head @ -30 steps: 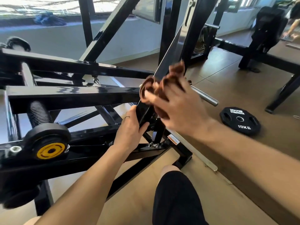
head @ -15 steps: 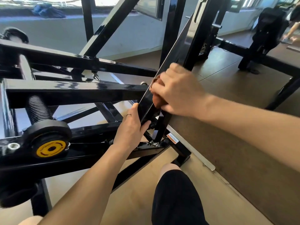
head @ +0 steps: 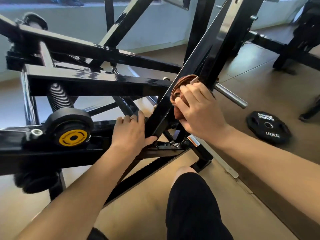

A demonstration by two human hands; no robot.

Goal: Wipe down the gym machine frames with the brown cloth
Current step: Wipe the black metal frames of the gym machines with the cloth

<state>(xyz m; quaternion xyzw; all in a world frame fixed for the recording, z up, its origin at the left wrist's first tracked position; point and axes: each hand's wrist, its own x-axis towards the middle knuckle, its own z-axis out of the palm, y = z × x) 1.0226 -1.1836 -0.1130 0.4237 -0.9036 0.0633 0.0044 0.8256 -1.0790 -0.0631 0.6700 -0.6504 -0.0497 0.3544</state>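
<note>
Here, a cloth meets a gym frame at centre of frame.
The right hand [head: 199, 110] clutches the brown cloth [head: 180, 87] against the slanted bar [head: 174, 84]; the left hand [head: 131, 132] grips its lower end. Long, firm strokes along the bar would likely clean best.

Most of the brown cloth [head: 181, 85] is hidden under the right hand [head: 199, 110]; only a rolled edge shows at the hand's eleven o'clock. The left hand [head: 131, 132] wraps a slanted black bar [head: 173, 94], its palm side unseen. At ten o'clock the frame's far end [head: 32, 23] is blurred. A blue bundle [head: 65, 0] at twelve o'clock, perhaps fabric, is cut by the top edge. Small lettering on the yellow cap [head: 73, 137] is unreadable.
</note>
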